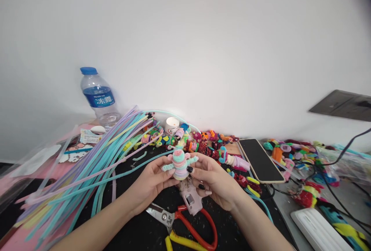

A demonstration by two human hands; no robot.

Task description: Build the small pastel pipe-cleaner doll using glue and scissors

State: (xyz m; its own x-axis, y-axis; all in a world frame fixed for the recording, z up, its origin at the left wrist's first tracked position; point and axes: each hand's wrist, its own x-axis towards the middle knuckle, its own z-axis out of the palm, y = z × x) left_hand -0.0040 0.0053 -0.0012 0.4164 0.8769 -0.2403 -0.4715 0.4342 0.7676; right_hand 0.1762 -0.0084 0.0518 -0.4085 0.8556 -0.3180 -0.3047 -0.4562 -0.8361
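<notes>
Figure (181, 165) between both hands' fingers (199, 173)

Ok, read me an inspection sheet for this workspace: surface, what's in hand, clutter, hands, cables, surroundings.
Surface: black mat, flecked with bits.
In hand: small fuzzy figure, pastel, arms spread.
Clutter: red-handled scissors on the mat; pastel stems at left; colourful figures heaped along the wall; phone at right.
Hands: left hand and right hand both holding the small fuzzy figure.
Cables: black cable at right.
Surroundings: white wall; socket panel at right; bottle at left.
</notes>
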